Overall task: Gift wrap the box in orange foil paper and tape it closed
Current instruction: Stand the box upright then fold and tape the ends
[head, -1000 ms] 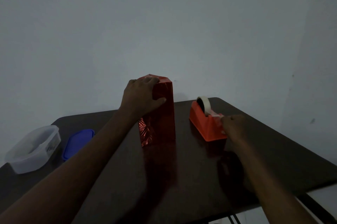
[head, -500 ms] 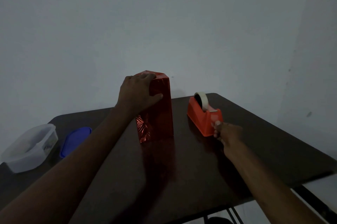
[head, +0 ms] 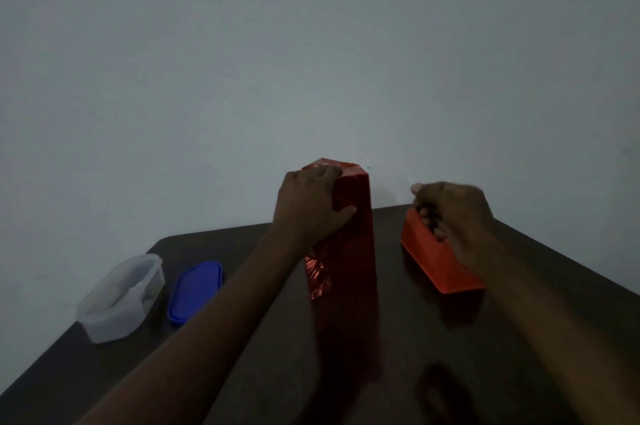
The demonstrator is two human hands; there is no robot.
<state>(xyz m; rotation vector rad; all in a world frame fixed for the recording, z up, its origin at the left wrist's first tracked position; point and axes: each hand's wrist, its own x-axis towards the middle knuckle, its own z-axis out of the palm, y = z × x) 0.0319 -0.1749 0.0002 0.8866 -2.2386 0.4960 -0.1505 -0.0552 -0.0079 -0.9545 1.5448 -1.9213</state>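
One tall box point(head: 346, 234), wrapped in shiny orange-red foil, stands upright on the dark table point(head: 381, 372), long axis vertical. Foil is folded over at the top and crinkled low on the left face. Your left hand point(head: 308, 206) holds its upper part, fingers over the top edge, thumb pressed on the near face. Your right hand point(head: 450, 213) sits well apart from the box, on top of the orange tape dispenser point(head: 440, 262) just right of it, fingers curled down into it; the tape itself is hidden, so you can't tell what they pinch. Far left: clear plastic container point(head: 121, 300) with blue lid point(head: 195, 291) beside it.
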